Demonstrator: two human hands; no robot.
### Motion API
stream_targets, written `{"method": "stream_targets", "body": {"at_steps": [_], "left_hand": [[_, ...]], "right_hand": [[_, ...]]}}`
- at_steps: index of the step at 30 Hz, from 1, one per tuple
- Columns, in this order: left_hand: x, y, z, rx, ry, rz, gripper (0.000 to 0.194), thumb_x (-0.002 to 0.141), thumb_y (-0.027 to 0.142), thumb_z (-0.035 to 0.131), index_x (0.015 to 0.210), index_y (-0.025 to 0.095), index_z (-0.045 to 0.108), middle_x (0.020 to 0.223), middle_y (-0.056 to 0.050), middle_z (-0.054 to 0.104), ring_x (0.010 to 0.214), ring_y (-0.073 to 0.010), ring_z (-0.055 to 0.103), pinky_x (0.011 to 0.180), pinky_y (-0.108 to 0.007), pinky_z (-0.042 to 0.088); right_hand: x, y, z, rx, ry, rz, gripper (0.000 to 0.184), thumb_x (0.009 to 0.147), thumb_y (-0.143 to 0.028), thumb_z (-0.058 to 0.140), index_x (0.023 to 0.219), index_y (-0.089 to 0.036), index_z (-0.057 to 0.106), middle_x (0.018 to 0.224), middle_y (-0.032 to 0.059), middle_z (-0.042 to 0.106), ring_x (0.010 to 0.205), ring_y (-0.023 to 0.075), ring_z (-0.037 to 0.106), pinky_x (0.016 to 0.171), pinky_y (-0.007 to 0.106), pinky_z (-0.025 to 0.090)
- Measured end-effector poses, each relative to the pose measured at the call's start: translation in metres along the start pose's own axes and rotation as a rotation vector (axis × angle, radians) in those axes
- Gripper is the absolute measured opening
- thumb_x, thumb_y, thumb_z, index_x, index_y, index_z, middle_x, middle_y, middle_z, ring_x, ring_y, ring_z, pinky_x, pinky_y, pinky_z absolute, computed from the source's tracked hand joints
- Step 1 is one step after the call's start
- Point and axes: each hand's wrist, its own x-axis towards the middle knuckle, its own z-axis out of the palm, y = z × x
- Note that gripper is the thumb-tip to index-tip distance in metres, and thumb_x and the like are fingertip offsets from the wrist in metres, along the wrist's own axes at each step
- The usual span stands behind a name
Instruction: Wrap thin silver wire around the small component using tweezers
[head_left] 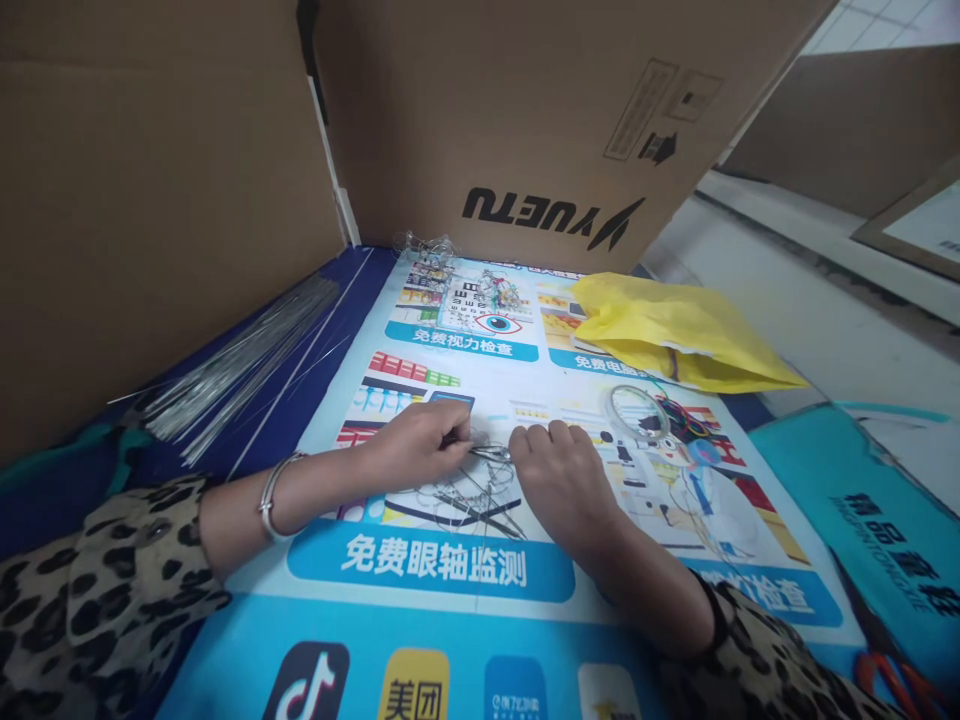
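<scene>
My left hand [433, 440] is closed in a pinch, and thin metal wire [489, 453] runs from its fingertips across a short gap to my right hand [561, 475]. The right fingers are curled over the other end of that wire. Both hands hover low over a printed poster sheet. Just below them lies a loose pile of bent wire pieces [480, 503] with some darker, straighter rods among them. What sits deep inside either grip is hidden by the fingers.
Cardboard panels [420, 120] wall off the back and left. Straight silver wires [244, 360] lie bundled at left. Wire tangles [499, 292] sit at the back. At right are a yellow bag [675, 330], a clear wire coil [637, 414], a teal bag [862, 500] and orange handles [889, 680].
</scene>
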Motion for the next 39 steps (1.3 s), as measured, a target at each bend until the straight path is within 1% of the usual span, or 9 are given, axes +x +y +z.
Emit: {"method": "stream_targets", "body": {"at_steps": [6,11,14,21,25,29,32,36,39], "left_hand": [[0.0,0.002,-0.001,0.005,-0.001,-0.025,0.008,0.071,0.009,0.05,0.067,0.016,0.049,0.063,0.003,0.053,0.057,-0.0078,0.044,0.054,-0.021,0.031],[0.004,0.0,-0.007,-0.013,-0.059,-0.019,0.006,0.075,0.013,0.05,0.07,0.016,0.051,0.063,0.004,0.053,0.056,-0.0078,0.045,0.053,-0.02,0.03],[0.006,-0.001,-0.012,-0.018,-0.11,0.012,0.006,0.077,0.014,0.05,0.072,0.017,0.052,0.063,0.005,0.053,0.057,-0.008,0.046,0.054,-0.02,0.031],[0.009,-0.002,-0.02,-0.041,-0.152,0.094,0.006,0.078,0.011,0.051,0.077,0.016,0.054,0.071,0.003,0.058,0.065,-0.0086,0.05,0.06,-0.019,0.035],[0.009,-0.002,-0.024,0.028,-0.175,0.135,0.007,0.081,0.015,0.05,0.08,0.016,0.057,0.076,0.001,0.059,0.069,-0.01,0.052,0.063,-0.02,0.036],[0.009,-0.002,-0.027,0.15,-0.177,0.158,0.013,0.083,0.019,0.049,0.074,0.016,0.058,0.071,0.0,0.057,0.066,-0.0108,0.05,0.06,-0.021,0.034],[0.009,-0.004,-0.026,0.18,-0.161,0.157,0.017,0.083,0.019,0.047,0.07,0.016,0.057,0.067,0.0,0.054,0.061,-0.0101,0.047,0.057,-0.021,0.031],[0.009,-0.009,-0.023,0.151,-0.139,0.137,0.02,0.083,0.02,0.046,0.066,0.015,0.055,0.063,0.001,0.052,0.059,-0.0097,0.046,0.056,-0.021,0.03],[0.01,-0.015,-0.021,0.071,-0.116,0.088,0.02,0.083,0.022,0.047,0.068,0.015,0.057,0.064,0.001,0.054,0.06,-0.0095,0.047,0.056,-0.02,0.031]], "right_hand": [[0.0,-0.001,0.004,0.025,-0.056,0.018,0.012,0.077,-0.007,0.049,0.079,-0.013,0.06,0.067,0.0077,0.058,0.064,0.0206,0.047,0.057,0.032,0.023],[0.001,0.002,0.003,0.062,-0.079,0.003,0.015,0.079,-0.007,0.047,0.079,-0.013,0.06,0.068,0.0079,0.058,0.065,0.0198,0.047,0.058,0.032,0.022],[0.003,0.005,0.002,0.072,-0.068,-0.009,0.016,0.08,-0.007,0.047,0.079,-0.014,0.061,0.068,0.0074,0.059,0.065,0.0197,0.047,0.058,0.032,0.021],[0.007,0.013,0.005,0.065,-0.055,-0.044,0.015,0.08,-0.008,0.049,0.083,-0.014,0.063,0.069,0.0071,0.059,0.066,0.0191,0.045,0.059,0.032,0.02],[0.008,0.016,0.008,0.047,-0.05,-0.068,0.017,0.081,-0.01,0.049,0.089,-0.013,0.063,0.071,0.0069,0.06,0.068,0.02,0.045,0.06,0.032,0.021],[0.01,0.018,0.011,0.053,-0.053,-0.07,0.017,0.081,-0.011,0.049,0.091,-0.013,0.063,0.071,0.0069,0.06,0.068,0.0194,0.045,0.061,0.032,0.021],[0.013,0.017,0.013,0.074,-0.047,-0.066,0.018,0.082,-0.011,0.047,0.092,-0.013,0.063,0.073,0.0076,0.06,0.069,0.0184,0.045,0.061,0.032,0.022],[0.017,0.017,0.013,0.103,-0.072,-0.042,0.017,0.083,-0.011,0.046,0.088,-0.015,0.062,0.074,0.0072,0.06,0.07,0.0186,0.046,0.062,0.032,0.022],[0.018,0.018,0.013,0.15,-0.124,0.028,0.014,0.081,-0.015,0.049,0.086,-0.017,0.062,0.076,0.0065,0.06,0.073,0.0184,0.046,0.063,0.031,0.023]]}}
